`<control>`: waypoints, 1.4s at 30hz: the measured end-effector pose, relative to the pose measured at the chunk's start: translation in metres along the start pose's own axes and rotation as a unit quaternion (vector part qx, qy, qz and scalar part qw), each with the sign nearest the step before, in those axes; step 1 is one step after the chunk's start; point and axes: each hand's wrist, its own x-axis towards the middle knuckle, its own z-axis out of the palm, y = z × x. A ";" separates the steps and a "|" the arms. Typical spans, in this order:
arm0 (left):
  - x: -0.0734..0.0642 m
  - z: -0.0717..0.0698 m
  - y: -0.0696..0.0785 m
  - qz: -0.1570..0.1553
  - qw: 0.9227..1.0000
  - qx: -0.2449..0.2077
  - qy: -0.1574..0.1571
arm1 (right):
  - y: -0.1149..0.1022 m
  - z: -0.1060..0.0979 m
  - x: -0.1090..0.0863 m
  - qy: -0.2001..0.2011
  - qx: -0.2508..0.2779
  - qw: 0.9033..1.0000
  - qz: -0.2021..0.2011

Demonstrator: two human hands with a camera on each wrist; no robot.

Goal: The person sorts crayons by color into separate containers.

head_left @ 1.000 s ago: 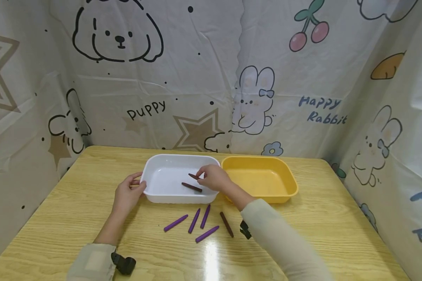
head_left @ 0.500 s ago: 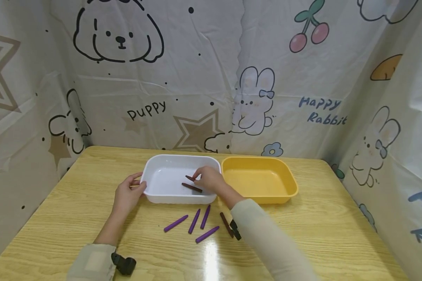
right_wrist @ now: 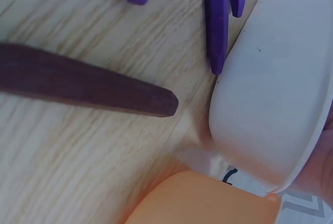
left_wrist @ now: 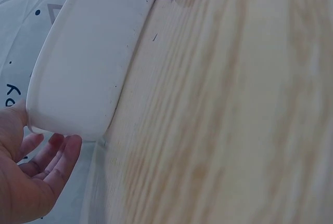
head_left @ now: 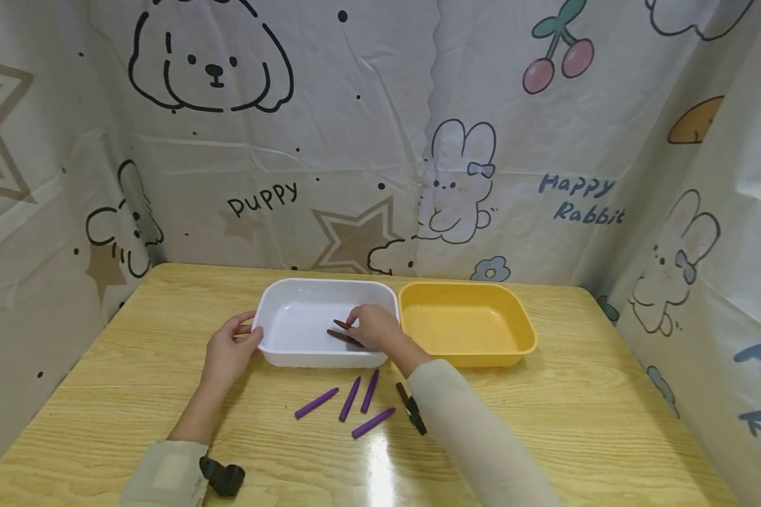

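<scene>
At the left end of the white tray [head_left: 320, 359], my left hand [head_left: 228, 352] holds the rim, thumb on top and fingers against the outside. My right hand [head_left: 378, 329] reaches inside that tray and pinches a brown crayon [head_left: 340, 324], whose far end shows past the fingertips. A second brown crayon [head_left: 344, 338] lies on the tray floor just in front of it. Another brown crayon [right_wrist: 83, 81] rests on the table, partly covered by the right forearm in the head view. The right wrist view hides most of the right hand behind the tray wall.
Several purple crayons, one of them a slanted purple crayon [head_left: 317, 403], lie on the wooden table [head_left: 577, 422] before the white tray. A yellow tray [head_left: 466, 320] stands right beside it. A printed curtain [head_left: 355, 141] surrounds the table's back and sides.
My right hand has shifted slightly left and lower inside the white tray with the brown crayon. Its forearm now covers part of the brown crayon on the table. The left hand stays put.
</scene>
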 end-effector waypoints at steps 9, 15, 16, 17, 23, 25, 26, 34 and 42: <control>0.002 0.001 0.000 0.004 1.000 -0.004 -0.002 | 0.001 0.001 0.001 -0.001 -0.021 1.000 0.003; 0.003 0.001 0.001 0.001 1.000 0.002 -0.002 | 0.001 0.000 0.000 -0.003 -0.026 1.000 0.004; 0.002 0.001 0.002 0.000 1.000 0.003 -0.002 | 0.001 0.000 0.000 -0.002 -0.029 1.000 0.003; 0.002 0.001 0.002 0.000 1.000 0.003 -0.001 | 0.001 0.000 0.000 -0.002 -0.029 1.000 0.003; 0.001 0.002 0.001 0.000 1.000 0.005 -0.003 | 0.002 0.002 0.000 0.004 -0.022 1.000 0.004; 0.001 0.002 0.000 0.000 1.000 0.007 -0.005 | 0.003 0.002 0.000 0.011 -0.014 1.000 0.003; 0.001 0.002 -0.001 0.001 1.000 0.007 -0.005 | 0.003 0.002 0.000 0.016 -0.007 1.000 0.003; 0.002 0.001 -0.002 -0.002 1.000 0.012 -0.005 | 0.002 -0.002 -0.001 0.049 0.062 0.997 0.004; 0.002 0.000 -0.004 -0.001 1.000 0.008 -0.001 | -0.003 -0.012 -0.009 0.059 0.074 0.995 -0.018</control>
